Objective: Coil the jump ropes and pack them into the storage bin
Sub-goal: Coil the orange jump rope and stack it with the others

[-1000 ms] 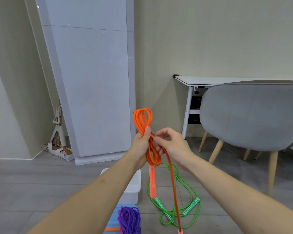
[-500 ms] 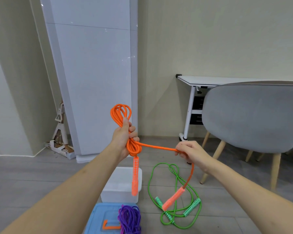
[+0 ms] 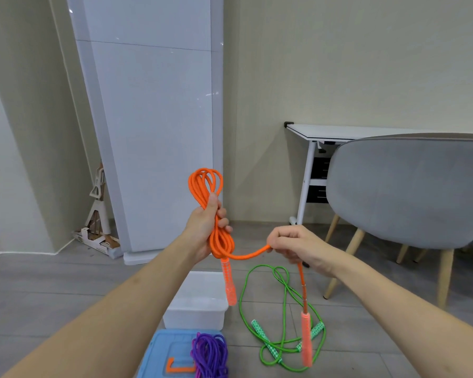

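Leaning against the wall at the far left of the floor is a pale folded stand with cardboard at its foot, and beside it rises a tall glossy white panel. At the near edge of the floor lies a blue lid with an orange hook-shaped piece on it, and a bundled purple jump rope rests on the lid's right part. Just behind the lid stands the white storage bin, open at the top.

Above the bin the left hand grips the orange jump rope — its fingers are curled round the middle of the coiled bundle, with the loops standing out above the thumb and more loops hanging below the palm. One orange handle dangles from the bundle, hanging in front of the bin's right rim. From the bottom of the coil a single strand runs rightward in a shallow sag to the right hand, which pinches it with curled fingers; the two hands are held apart at about the same height. Below the right hand the strand drops straight down to the second orange handle, which hangs over the green jump rope.

That green rope lies loose on the floor to the right of the bin, in untidy loops with its two patterned green-and-white handles near the front. Further right stands a grey shell chair on wooden legs, and behind it a white table against the wall.
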Motion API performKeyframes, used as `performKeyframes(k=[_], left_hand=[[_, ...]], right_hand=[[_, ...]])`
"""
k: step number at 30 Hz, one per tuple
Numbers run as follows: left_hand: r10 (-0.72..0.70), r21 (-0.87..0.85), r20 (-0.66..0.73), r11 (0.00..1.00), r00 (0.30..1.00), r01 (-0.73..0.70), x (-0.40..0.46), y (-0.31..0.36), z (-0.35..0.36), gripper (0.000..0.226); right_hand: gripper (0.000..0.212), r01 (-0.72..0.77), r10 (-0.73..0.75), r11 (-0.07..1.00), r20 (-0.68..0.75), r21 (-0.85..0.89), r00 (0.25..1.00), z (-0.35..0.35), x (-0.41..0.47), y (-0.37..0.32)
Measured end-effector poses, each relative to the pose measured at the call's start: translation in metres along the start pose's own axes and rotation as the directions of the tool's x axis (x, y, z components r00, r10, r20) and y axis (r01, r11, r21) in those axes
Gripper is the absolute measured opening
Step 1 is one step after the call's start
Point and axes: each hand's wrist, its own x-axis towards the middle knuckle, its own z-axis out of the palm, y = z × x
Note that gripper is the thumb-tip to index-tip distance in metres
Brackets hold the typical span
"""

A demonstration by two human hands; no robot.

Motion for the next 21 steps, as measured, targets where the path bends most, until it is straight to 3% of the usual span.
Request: performKeyframes(k=[8,14,17,21], left_hand=[[-0.155,0.262,0.197,0.96,0.968,0.1,-0.007,-0.021,0.003,0.03],[-0.313,0.408,0.31,0.897,0.898,0.172,-0.016,-0.027,0.002,0.039],[-0.358,0.485,0.382,0.862,0.852,0.145,-0.019,-0.027,0.004,0.05],[-0.361,0.535,0.348,0.834,0.865,0.133,-0.021,-0.03,0.008,0.04]], right_hand=[[0.014,0.133,-0.14,0.952,-0.009,-0.277,0.99,0.018,0.011,-0.004],[0.012,0.134,-0.203,0.873,-0.101,-0.468,0.974,0.022,0.018,0.006],[0.02,0.136,-0.223,0.835,-0.102,-0.533,0.97,0.023,0.019,0.009],[0.025,0.148,-0.242,0.839,-0.115,-0.523,0.964,0.022,0.02,0.012]])
